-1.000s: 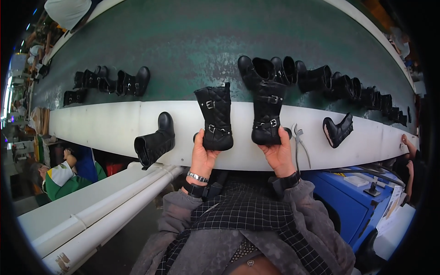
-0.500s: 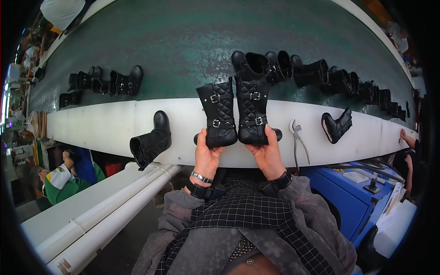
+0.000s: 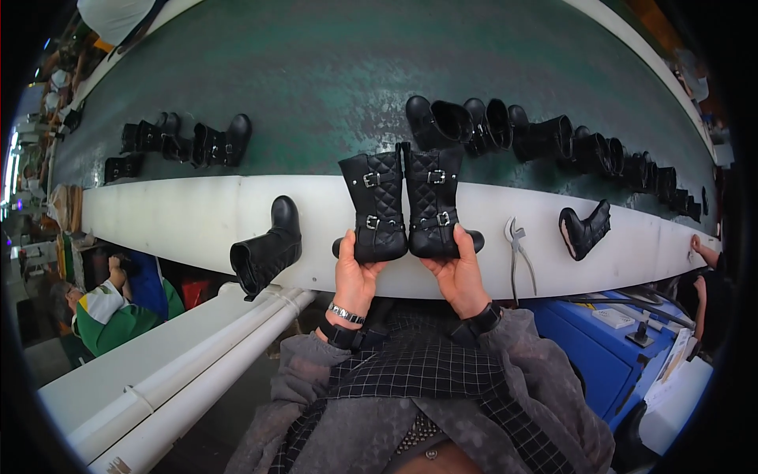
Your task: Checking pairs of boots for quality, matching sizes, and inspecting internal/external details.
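My left hand [image 3: 357,272] is closed round the heel end of a black quilted boot [image 3: 377,197] with two silver buckles. A matching boot [image 3: 432,197] is gripped the same way by my right hand [image 3: 458,275]. Both shafts point away from me, side by side and touching or nearly so near their tops. My thumbs lie on the near ends; the other fingers are partly hidden beneath. To the left, a single black boot [image 3: 272,246] lies on the white ledge [image 3: 174,207]. Pliers [image 3: 517,253] with grey handles lie to the right of my right hand.
Beyond the ledge, a green surface [image 3: 316,79] carries a row of black boots [image 3: 545,136] at right and several more [image 3: 221,142] at left. Another boot [image 3: 584,229] lies right of the pliers. White pipes [image 3: 197,371] run at lower left, a blue cabinet [image 3: 584,340] at lower right. People sit at both sides.
The whole scene sits slightly lower in the picture. The two held boots have come closer together at their tops; both hands keep their hold.
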Demonstrator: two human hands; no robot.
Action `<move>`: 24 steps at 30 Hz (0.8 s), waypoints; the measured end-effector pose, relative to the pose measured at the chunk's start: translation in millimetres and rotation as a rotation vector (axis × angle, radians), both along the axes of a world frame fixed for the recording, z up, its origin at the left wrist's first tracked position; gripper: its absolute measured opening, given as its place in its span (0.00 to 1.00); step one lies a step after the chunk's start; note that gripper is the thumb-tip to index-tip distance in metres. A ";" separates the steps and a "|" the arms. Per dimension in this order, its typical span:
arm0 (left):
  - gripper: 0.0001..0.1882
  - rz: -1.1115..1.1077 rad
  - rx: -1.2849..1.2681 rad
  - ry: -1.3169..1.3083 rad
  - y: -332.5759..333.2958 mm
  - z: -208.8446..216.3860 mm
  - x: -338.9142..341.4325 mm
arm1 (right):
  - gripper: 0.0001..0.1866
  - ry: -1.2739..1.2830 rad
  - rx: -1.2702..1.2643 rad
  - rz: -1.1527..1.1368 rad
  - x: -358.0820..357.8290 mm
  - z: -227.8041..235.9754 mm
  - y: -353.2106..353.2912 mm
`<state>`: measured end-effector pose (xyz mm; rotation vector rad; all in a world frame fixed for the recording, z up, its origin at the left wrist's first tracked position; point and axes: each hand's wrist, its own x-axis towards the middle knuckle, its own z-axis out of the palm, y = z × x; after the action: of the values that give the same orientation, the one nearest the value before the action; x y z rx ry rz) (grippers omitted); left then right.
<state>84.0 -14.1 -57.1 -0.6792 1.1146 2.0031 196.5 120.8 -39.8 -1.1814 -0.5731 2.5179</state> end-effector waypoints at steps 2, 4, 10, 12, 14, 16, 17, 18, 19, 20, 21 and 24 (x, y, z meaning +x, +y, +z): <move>0.20 0.000 -0.009 0.013 -3.6 0.8 -1.2 | 0.24 0.016 0.017 0.032 -2.3 1.9 -1.8; 0.21 0.015 -0.007 0.026 -8.3 1.5 -4.1 | 0.24 0.028 0.011 0.050 -6.5 3.7 -3.4; 0.22 0.053 -0.032 0.057 -14.1 -5.1 -10.0 | 0.24 0.047 0.003 0.115 -20.2 -1.6 -3.0; 0.22 0.064 -0.036 0.065 -13.7 -5.1 -13.7 | 0.24 0.057 0.007 0.125 -24.5 -4.1 -1.8; 0.22 0.070 -0.043 0.065 -12.5 -6.5 -18.6 | 0.24 0.060 0.008 0.130 -30.6 -3.3 -0.9; 0.21 0.103 -0.029 0.045 -10.5 -9.2 -29.0 | 0.26 0.037 0.014 0.132 -44.6 -0.1 2.0; 0.21 0.095 -0.028 0.041 -7.9 -9.1 -36.1 | 0.26 0.034 0.016 0.125 -51.2 -0.4 7.0; 0.20 0.094 0.059 0.023 -4.3 -8.1 -46.7 | 0.26 0.093 -0.007 0.198 -60.1 -1.4 14.3; 0.20 0.092 0.145 0.004 -1.5 -7.5 -58.5 | 0.26 0.152 -0.030 0.271 -70.1 -1.4 22.5; 0.18 0.056 0.296 -0.026 -2.1 -15.4 -75.1 | 0.26 0.231 -0.081 0.322 -83.0 0.1 31.4; 0.19 0.042 0.367 0.015 8.4 -7.2 -87.1 | 0.26 0.275 -0.152 0.371 -96.7 0.4 37.4; 0.18 -0.016 0.394 0.398 30.8 -24.9 -130.3 | 0.24 0.497 -0.085 0.408 -162.0 -14.9 38.7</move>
<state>-46.3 16.7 -82.0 -0.0692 0.8894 2.3141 34.4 159.5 -54.7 -0.4462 -0.6237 3.0503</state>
